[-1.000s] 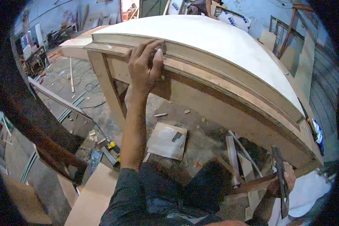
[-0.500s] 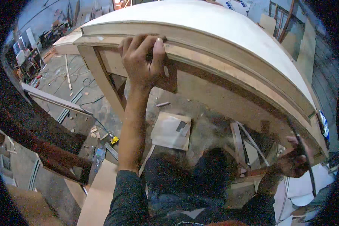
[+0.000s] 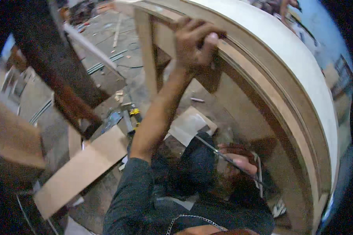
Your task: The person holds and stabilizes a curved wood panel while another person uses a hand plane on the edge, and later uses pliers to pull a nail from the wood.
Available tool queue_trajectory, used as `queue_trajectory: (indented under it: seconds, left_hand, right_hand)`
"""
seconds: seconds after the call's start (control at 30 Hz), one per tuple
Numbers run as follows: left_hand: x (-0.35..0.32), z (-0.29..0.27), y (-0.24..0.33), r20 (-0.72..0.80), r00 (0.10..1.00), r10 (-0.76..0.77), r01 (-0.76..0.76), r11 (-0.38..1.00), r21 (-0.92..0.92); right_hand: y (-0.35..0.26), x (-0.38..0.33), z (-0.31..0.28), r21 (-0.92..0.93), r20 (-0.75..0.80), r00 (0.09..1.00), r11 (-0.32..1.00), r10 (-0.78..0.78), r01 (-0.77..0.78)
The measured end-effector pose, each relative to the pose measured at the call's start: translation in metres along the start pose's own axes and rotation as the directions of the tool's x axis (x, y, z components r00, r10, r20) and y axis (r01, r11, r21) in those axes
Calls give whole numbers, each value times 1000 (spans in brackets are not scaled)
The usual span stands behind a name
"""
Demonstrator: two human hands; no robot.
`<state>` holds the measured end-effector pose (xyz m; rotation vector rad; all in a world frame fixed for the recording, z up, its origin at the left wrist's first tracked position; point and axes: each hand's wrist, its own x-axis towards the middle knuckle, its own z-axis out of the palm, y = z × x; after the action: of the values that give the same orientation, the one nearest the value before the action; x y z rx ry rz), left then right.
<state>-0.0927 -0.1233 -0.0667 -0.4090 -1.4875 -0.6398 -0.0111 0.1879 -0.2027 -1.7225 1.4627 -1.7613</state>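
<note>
A large curved wooden frame (image 3: 290, 117), with a white top panel (image 3: 286, 43), runs from the top of the view down the right side. My left hand (image 3: 194, 45) is closed over the frame's upper edge, its fingers wrapped round the wood. Lower down, in front of my body, my right hand (image 3: 241, 160) is closed round a long thin metal tool (image 3: 212, 148). The tool points up and to the left, apart from the frame's curved edge. Blur hides its exact kind.
A tan board (image 3: 82, 172) lies at the lower left. Beside it are a yellow and black tool (image 3: 135, 116) and wood scraps. A pale square panel (image 3: 188, 125) lies on the floor below my left forearm. A dark wooden beam (image 3: 59, 70) slants at the left.
The view has turned, so the frame now stands more steeply at the right. My right hand has moved with the tool from the frame's right end toward my body. My left hand keeps its hold.
</note>
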Motion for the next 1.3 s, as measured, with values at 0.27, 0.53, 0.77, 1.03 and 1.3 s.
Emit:
queue_trajectory:
  seconds: [0.27, 0.53, 0.77, 1.03, 1.3]
  left_hand:
    - [1, -19, 5, 126, 992, -30, 19, 996, 87]
    - [0, -21, 8, 77, 996, -33, 34, 999, -1]
    - [-2, -23, -5, 115, 993, 22, -5, 990, -141]
    - [-12, -21, -34, 149, 980, 135, -76, 934, -348]
    - [-11, -25, -36, 163, 978, 127, -76, 954, -289]
  right_hand:
    - [20, 69, -22, -122, 361, 922, 973, -139, 194]
    - [52, 109, 34, -236, -131, 756, 761, -641, 604]
    - [29, 95, 6, -566, -154, 715, 654, -682, 502]
    - [-15, 106, 40, -956, -265, 682, 279, -682, -92]
    - [-130, 153, 57, -906, -293, 797, -114, -528, -409]
